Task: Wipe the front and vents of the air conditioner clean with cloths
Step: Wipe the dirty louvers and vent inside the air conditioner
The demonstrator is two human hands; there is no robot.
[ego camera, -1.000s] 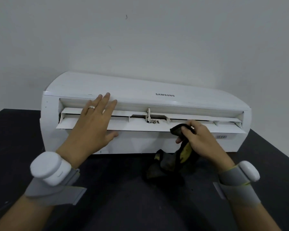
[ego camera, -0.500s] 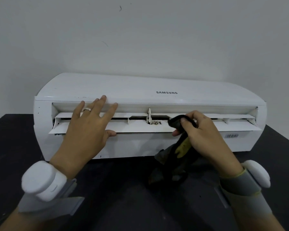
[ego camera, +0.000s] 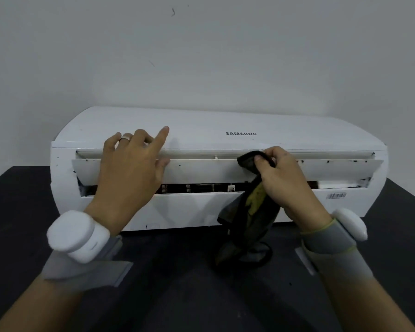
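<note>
A white Samsung air conditioner (ego camera: 201, 130) lies on a black table. Its long vent flap (ego camera: 201, 170) is tilted up, and a dark slot with inner parts shows below it. My left hand (ego camera: 130, 173) lies over the left part of the flap. Its fingers reach onto the front panel, the index finger is straight, and the thumb touches the flap. My right hand (ego camera: 283, 178) pinches a dark cloth (ego camera: 249, 212) with yellow-green patches. It holds the cloth's top fold against the flap's upper edge, right of centre. The cloth's tail hangs down to the table.
The black table (ego camera: 177, 271) reaches from the unit toward me. A plain grey wall (ego camera: 201, 56) stands close behind the unit. A barcode sticker (ego camera: 336, 195) is on the unit's lower right. Both wrists wear grey straps with white devices.
The vent flap has swung upward, uncovering the dark slot beneath. My right hand rose with the cloth to the flap's upper edge. My left hand slid up onto the front panel.
</note>
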